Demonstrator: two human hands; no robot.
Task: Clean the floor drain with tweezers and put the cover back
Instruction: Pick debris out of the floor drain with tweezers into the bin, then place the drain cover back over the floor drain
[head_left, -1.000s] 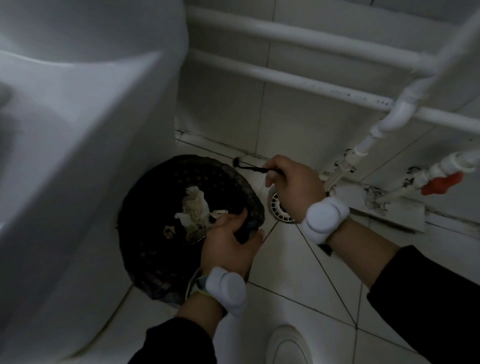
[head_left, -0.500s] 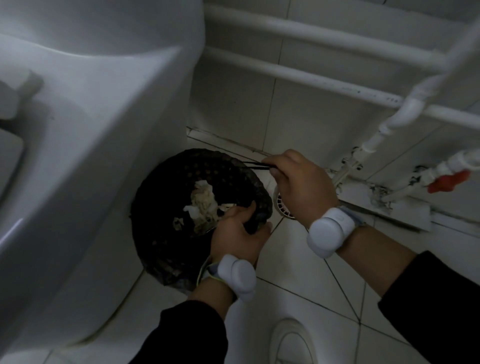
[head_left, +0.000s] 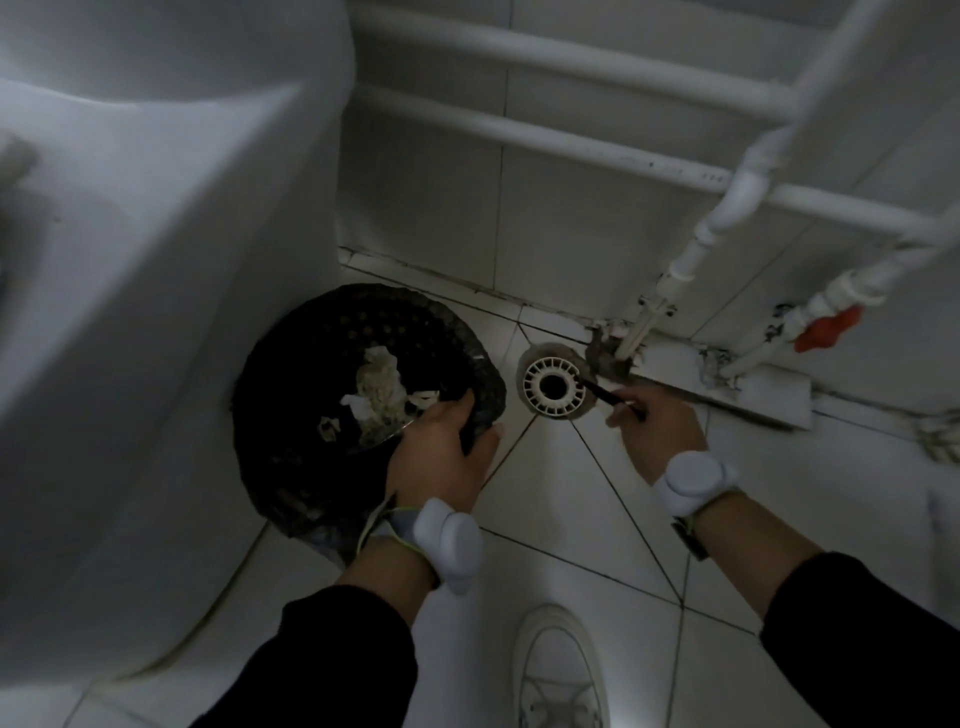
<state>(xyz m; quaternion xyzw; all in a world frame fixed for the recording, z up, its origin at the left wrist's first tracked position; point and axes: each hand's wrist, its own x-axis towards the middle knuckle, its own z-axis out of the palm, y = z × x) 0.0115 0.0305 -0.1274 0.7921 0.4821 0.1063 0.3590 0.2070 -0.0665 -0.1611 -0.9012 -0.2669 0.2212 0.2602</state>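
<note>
Change: a second ago the right hand (head_left: 657, 431) held the tweezers (head_left: 613, 397) over the black waste bin (head_left: 332, 364) at centre left; now it has swung to the drain, tips at the drain's right edge.
Meaning: 1 load of debris looks dropped, and another pass at the drain is starting; cleaning seems unfinished.
Right grip: closed around the tweezers; whether the tips pinch anything is too dark to tell.
Left grip: the left hand (head_left: 441, 457) clamps the near rim of the bin, thumb inside, as it did a second ago.
Drain: the floor drain (head_left: 553, 387) sits at frame centre, open, a white ribbed ring around a dark hole, just right of the bin.
Cover: not visible anywhere, so putting it back is not yet done.
Bin contents: crumpled pale paper (head_left: 379, 387) lies inside.
Floor: pale tiles (head_left: 582, 499) with dark grout lines meeting at the drain; grime along the wall joint.
Room: a white fixture (head_left: 156, 208) fills the left; white pipes (head_left: 571, 135) cross the upper right, with a red valve handle (head_left: 826, 328); a white shoe (head_left: 558, 670) at bottom centre.
</note>
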